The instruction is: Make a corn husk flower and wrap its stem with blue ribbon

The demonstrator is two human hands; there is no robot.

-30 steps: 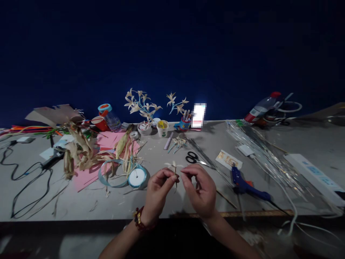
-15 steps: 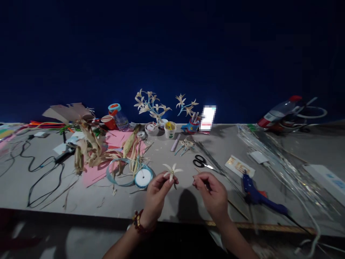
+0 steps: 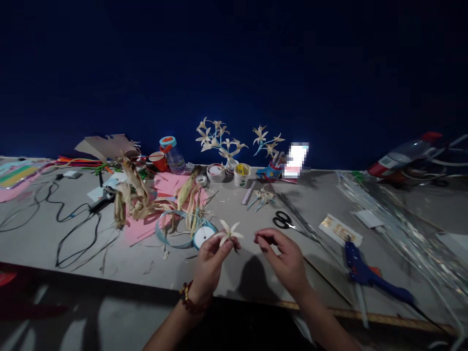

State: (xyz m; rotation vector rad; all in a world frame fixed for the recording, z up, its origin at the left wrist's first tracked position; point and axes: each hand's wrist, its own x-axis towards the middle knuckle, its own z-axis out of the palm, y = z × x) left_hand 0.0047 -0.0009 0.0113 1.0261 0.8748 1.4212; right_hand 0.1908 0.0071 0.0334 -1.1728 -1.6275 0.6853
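My left hand (image 3: 211,258) is closed, pinching a small pale artificial flower (image 3: 230,233) upright between thumb and fingers, its narrow petals spread toward me. To its right, my right hand (image 3: 284,261) hovers apart from the flower with fingertips drawn together; whatever they hold, if anything, is too small to make out. A spool of blue ribbon (image 3: 202,238) lies just behind my left hand, partly covered by it. Black-handled scissors (image 3: 282,220) rest beyond my right hand. Several finished flowers on blue stems (image 3: 219,141) stand at the back.
Dried husks (image 3: 135,195) and pink paper (image 3: 137,231) cover the left side, beside black cables (image 3: 97,234). On the right lie a blue glue gun (image 3: 365,268), thin wires (image 3: 300,217) and clear plastic wrapping (image 3: 413,229). A lit phone (image 3: 297,158) leans near the wall.
The view has turned left, so the table's things sit farther right in the picture. My right hand has come a little nearer the flower, which my left hand still holds.
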